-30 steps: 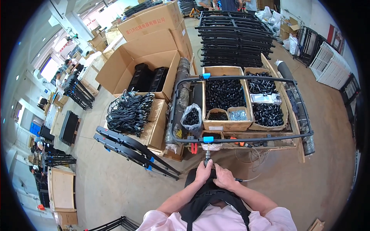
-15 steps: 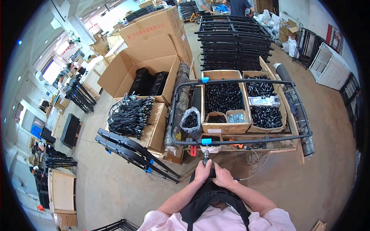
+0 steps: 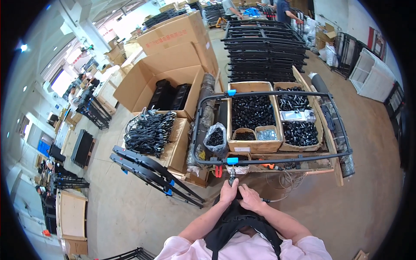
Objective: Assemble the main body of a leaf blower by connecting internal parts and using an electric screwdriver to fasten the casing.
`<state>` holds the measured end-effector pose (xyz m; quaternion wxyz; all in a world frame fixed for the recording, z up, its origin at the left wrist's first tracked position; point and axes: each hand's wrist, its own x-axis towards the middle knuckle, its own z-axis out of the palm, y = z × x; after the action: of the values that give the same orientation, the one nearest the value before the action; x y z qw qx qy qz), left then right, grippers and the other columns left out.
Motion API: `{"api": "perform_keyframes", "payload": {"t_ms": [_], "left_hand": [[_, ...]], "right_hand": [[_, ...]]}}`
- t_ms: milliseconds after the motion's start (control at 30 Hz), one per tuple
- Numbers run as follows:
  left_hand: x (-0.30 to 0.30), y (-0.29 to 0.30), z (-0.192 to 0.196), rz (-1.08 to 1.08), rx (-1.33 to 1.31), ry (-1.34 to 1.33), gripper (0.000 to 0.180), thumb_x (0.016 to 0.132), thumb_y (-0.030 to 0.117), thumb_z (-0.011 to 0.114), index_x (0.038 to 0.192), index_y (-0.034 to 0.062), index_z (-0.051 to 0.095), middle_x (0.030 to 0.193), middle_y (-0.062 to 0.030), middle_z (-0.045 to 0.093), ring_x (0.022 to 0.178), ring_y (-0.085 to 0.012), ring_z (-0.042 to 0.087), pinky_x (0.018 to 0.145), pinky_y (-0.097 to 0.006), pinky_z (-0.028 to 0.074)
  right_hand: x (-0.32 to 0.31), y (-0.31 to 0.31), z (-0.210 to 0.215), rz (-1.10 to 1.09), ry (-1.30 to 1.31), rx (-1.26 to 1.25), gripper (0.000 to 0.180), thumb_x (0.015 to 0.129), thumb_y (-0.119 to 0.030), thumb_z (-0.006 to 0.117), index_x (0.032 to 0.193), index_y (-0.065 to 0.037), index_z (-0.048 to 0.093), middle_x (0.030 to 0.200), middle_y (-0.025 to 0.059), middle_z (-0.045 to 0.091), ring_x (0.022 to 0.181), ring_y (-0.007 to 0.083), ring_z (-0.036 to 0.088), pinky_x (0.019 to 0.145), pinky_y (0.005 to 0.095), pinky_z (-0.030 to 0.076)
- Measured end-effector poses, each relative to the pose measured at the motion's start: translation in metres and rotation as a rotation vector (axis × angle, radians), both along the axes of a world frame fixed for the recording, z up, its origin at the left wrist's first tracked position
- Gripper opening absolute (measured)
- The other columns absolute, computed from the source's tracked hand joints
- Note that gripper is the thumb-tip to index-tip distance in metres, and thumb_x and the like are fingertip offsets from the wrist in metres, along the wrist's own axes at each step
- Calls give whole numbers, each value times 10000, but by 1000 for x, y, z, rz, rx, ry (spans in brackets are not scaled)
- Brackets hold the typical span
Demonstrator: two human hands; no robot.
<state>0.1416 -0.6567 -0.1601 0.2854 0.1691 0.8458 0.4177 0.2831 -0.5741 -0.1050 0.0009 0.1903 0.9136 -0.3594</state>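
On a cardboard box, black cables are heaped. The drill is gripped by the clamped fingers of the left hand, its chuck just below a blue clip on the black rectangular frame's near rail. Farther back, the drill is clasped by the right hand's curled fingers.

Straight ahead of your left hand and right hand, past the drill, the black frame's near rail and blue clip bar the workbench's near edge. Red handles obstruct its left, looped hose its right. You can reach through the frame's open middle to the boxes; a plastic bag crowds its near left corner.
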Motion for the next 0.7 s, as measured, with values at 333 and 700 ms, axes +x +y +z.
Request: {"api": "perform_keyframes", "payload": {"t_ms": [333, 700], "left_hand": [[10, -7, 25, -11, -72, -65, 637, 990, 581, 606, 1197, -21, 608, 1133, -305, 705, 1110, -441, 686, 935, -492, 520], [2, -25, 13, -122, 50, -148, 622, 1003, 558, 603, 1147, -46, 640, 1053, -281, 716, 1036, -404, 708, 902, -479, 533]], "right_hand": [[3, -18, 7, -71, 128, 14, 579, 756, -59, 709, 1304, 11, 538, 1379, 243, 546, 1084, 496, 626, 914, 563, 533], [7, -26, -10, -50, 71, 33, 627, 753, -178, 752, 1313, -2, 531, 1401, 255, 530, 1096, 495, 623, 947, 560, 528]]}}
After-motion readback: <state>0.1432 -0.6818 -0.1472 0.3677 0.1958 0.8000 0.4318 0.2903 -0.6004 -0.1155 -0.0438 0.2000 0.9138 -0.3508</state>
